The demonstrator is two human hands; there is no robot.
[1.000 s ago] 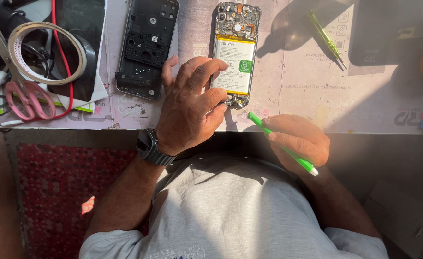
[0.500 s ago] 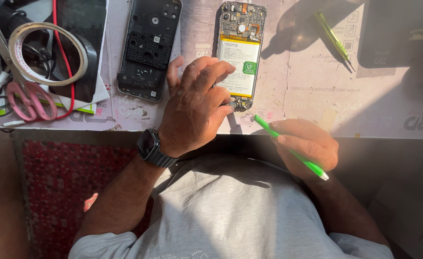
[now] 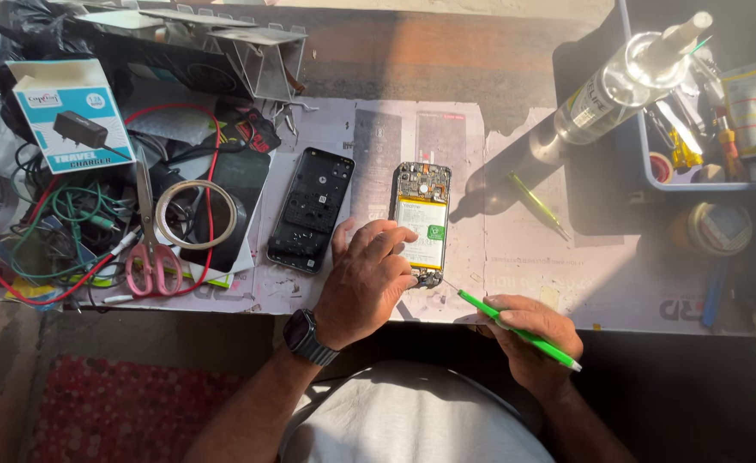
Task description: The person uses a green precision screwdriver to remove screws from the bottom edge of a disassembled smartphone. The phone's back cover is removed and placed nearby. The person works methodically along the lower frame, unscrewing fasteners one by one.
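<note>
On the desk point(image 3: 618, 291), near its front edge, lies an opened phone point(image 3: 421, 225) with its back off, battery and circuit board showing; a small green square label sits on the pale battery. The left hand point(image 3: 367, 281) rests flat on the phone's lower end, fingers spread, pinning it down. The right hand point(image 3: 532, 336) is closed around a green screwdriver point(image 3: 515, 329), whose thin tip points at the phone's bottom corner. Just left of the phone lies its black back cover point(image 3: 311, 210). Farther left are a roll of tape point(image 3: 193, 214) and pink-handled scissors point(image 3: 149, 240) among tangled wires. At the far left corner stands a white and blue charger box point(image 3: 69, 120). A clear spray bottle point(image 3: 626, 77) leans over a grey tray point(image 3: 644, 163) at the right.
</note>
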